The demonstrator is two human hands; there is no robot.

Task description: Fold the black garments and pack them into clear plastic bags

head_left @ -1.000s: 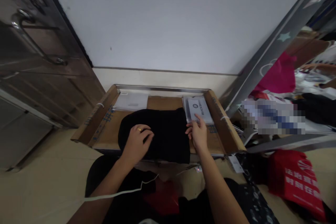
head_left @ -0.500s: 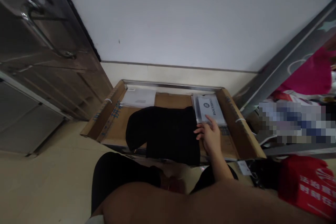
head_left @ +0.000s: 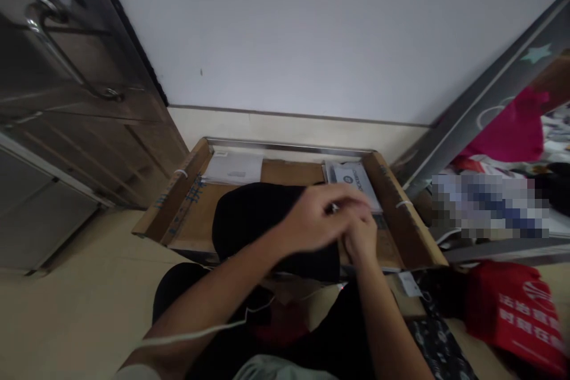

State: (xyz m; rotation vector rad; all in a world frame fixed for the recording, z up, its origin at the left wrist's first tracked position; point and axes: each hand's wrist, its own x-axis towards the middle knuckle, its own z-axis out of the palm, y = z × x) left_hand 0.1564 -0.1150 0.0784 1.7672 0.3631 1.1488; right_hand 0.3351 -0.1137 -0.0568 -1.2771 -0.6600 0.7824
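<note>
A folded black garment [head_left: 249, 217] lies on a cardboard-lined tray [head_left: 182, 190] in front of me. My left hand [head_left: 318, 217] reaches across it to the right, blurred by motion, fingers bent over my right hand. My right hand [head_left: 360, 237] rests at the garment's right edge, just below a stack of clear plastic bags with printed labels [head_left: 354, 181]. What either hand holds is hidden. A white packet [head_left: 234, 167] lies at the tray's back left.
A dark metal cabinet with a handle [head_left: 66, 71] stands at the left. A slanted metal frame [head_left: 481, 101] rises on the right, with pink cloth [head_left: 512, 130] behind it. A red printed bag [head_left: 516, 309] lies on the floor at lower right. White wall behind.
My left hand, out of sight half a second ago, has swung across the black garment to meet my right hand. My right hand stays near the bag stack.
</note>
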